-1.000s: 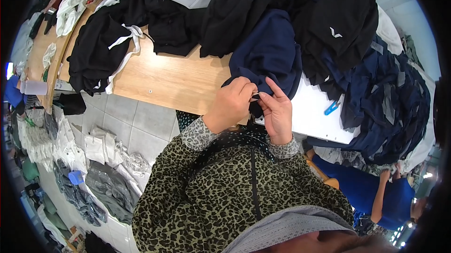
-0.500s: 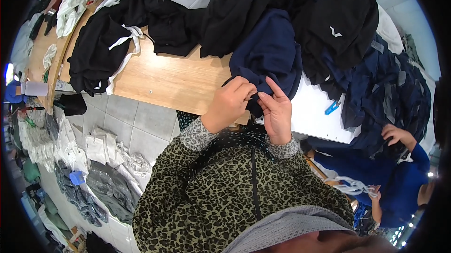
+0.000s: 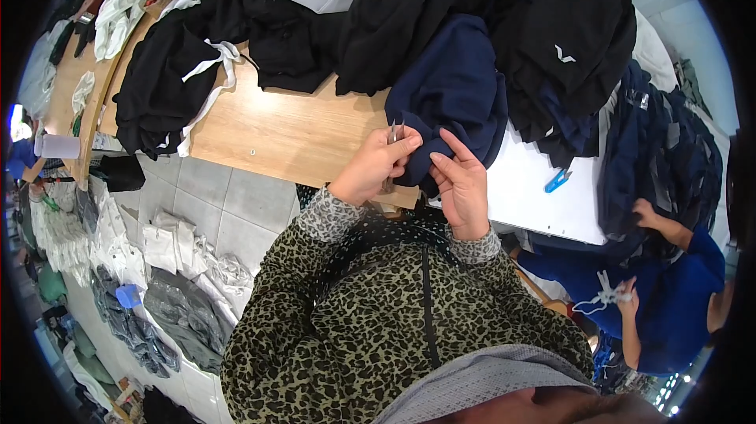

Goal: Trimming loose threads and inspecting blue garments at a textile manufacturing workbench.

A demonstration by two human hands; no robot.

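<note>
Held in left hand (image 3: 376, 168): small metal snips (image 3: 394, 134), blades up and poking out above the curled fingers, long axis roughly upright in the head view, tips aimed at the fabric. Clenched around the handles; blades looked nearly together, exact gap too small to tell.

Pinched by right hand (image 3: 461, 188): a fold of the navy garment (image 3: 453, 97), thumb and forefinger closed on cloth, other fingers extended. Fold lay between the two hands, just right of the snips and touching or almost touching the tips.

Navy garment spread up and to the right from that pinch, draped over the near edge of the wooden table (image 3: 291, 133). Bulk of it away from the body, only the gripped hem close in.

Key relation: work point on the cloth sat directly right of the blade tips, nearer the left hand's tool than anything else; right hand steadied from below and right.

Beyond: heap of black clothes (image 3: 260, 38) across the far side; a blue clip-like object (image 3: 557, 181) on the white surface (image 3: 543, 203) to the right, well apart. Another person's hand (image 3: 642, 211) among dark blue cloth at far right. Pale garments on the tiled floor (image 3: 228, 203), lower left.
</note>
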